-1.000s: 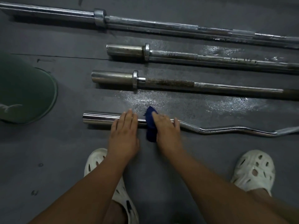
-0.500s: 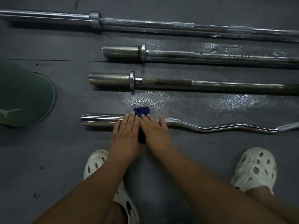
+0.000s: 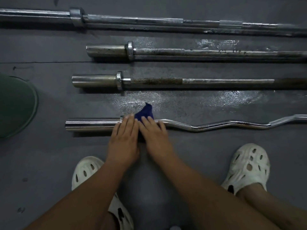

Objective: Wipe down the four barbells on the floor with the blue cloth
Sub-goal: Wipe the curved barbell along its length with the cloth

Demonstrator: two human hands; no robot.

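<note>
Four barbells lie side by side on the dark floor. Nearest me is a shiny curl bar (image 3: 216, 126) with a wavy shaft. Beyond it are a rusty straight bar (image 3: 166, 81), a second straight bar (image 3: 182, 52) and a long bar (image 3: 149, 21) at the far edge. My left hand (image 3: 123, 136) rests flat on the curl bar's sleeve by the collar. My right hand (image 3: 155, 135) presses the blue cloth (image 3: 144, 112) over the bar just right of the collar, fingers fairly straight. Most of the cloth is hidden under the hands.
A green round plate (image 3: 16, 105) lies on the floor at the left. Wet shiny patches (image 3: 207, 100) mark the floor between the bars. My feet in white clogs (image 3: 247, 166) stand close behind the curl bar, the left clog (image 3: 86, 171) below my left arm.
My right hand slid the cloth left along the curl bar until it met my left hand at the collar. The cloth's far end now sticks out beyond the bar.
</note>
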